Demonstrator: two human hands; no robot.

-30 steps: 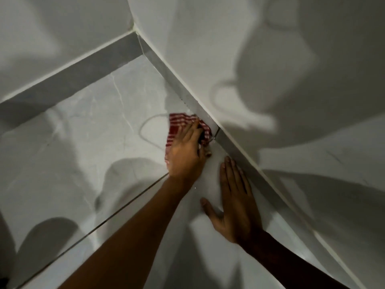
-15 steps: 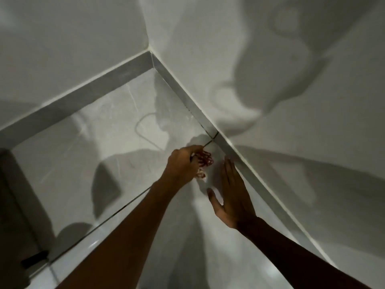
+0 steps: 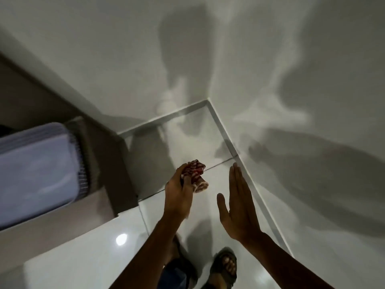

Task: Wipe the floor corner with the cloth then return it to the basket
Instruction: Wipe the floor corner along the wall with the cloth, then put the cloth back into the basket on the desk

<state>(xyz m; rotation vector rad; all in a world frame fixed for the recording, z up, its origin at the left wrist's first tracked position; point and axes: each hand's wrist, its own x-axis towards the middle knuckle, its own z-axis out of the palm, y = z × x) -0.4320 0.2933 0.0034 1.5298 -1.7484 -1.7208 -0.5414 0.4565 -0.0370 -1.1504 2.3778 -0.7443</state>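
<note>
Two sandalled feet [image 3: 224, 268] stand on glossy tile; above them the right hand [image 3: 239, 207] hangs flat, open and empty, while the left hand [image 3: 179, 195] bunches the red-checked cloth [image 3: 194, 171]. Loose ends dangle, so it may slip before reaching the lavender basket [image 3: 37, 172]; beyond lies the floor corner [image 3: 206, 105].

A person's left hand [image 3: 179, 196] holds a bunched cloth [image 3: 194, 173] above the floor [image 3: 87, 259], the cloth jutting ahead of the knuckles. The right hand [image 3: 239, 207] is raised flat just to its right, apart from the cloth and near the baseboard [image 3: 268, 207] that runs along the wall on that side. The floor corner [image 3: 207, 101] lies well ahead of both hands. A lidded container [image 3: 37, 172] sits on a low ledge [image 3: 98, 197] far to the left of the left hand. A sandalled foot [image 3: 226, 265] stands on the floor behind and below the hands.
</note>
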